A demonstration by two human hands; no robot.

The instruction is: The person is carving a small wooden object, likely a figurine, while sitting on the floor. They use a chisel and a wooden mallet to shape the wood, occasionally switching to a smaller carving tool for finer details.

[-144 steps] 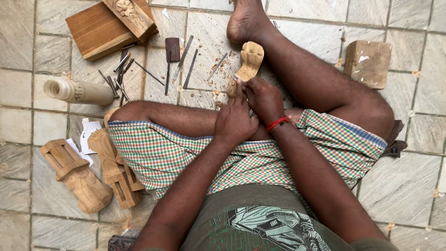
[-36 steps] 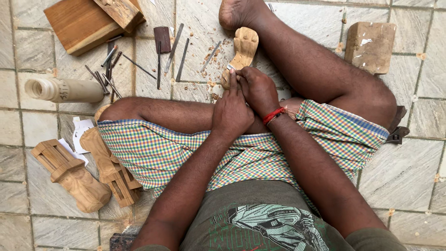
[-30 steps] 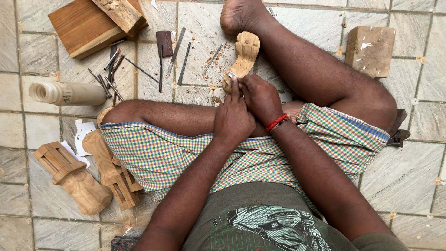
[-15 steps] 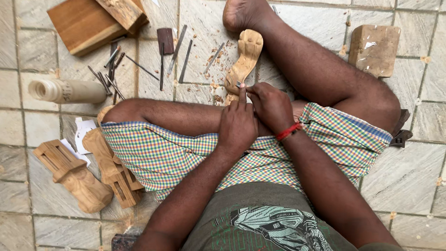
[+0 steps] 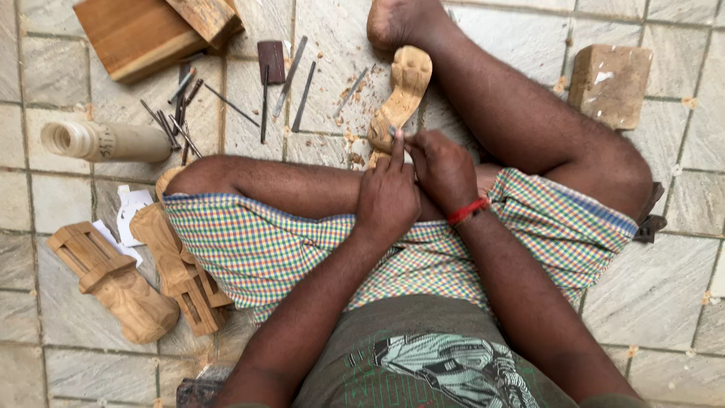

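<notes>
The left hand and the right hand sit side by side over the crossed legs, knuckles touching. The left hand is loosely closed with its forefinger stretched forward, the tip pressed onto the near end of the carved wooden piece. The right hand is curled into a closed grip just beside it, with a red thread round the wrist; whether a tool sits in that grip cannot be told. The carved wooden piece starts directly under the fingertips and runs away from the hands, slightly to the right, its rounded far end resting against the bare foot. Pale wood chips lie on the tiled floor just left of the fingertips.

Left of the hands, beyond the knee, two carved wooden posts lie beside the checked cloth, with paper scraps near them. Farther left and ahead lies a pale turned cylinder. Ahead and left of the hands, a scatter of thin metal chisels is spread out, with flat wooden boards beyond. Far to the right of the hands stands a rough wooden block.
</notes>
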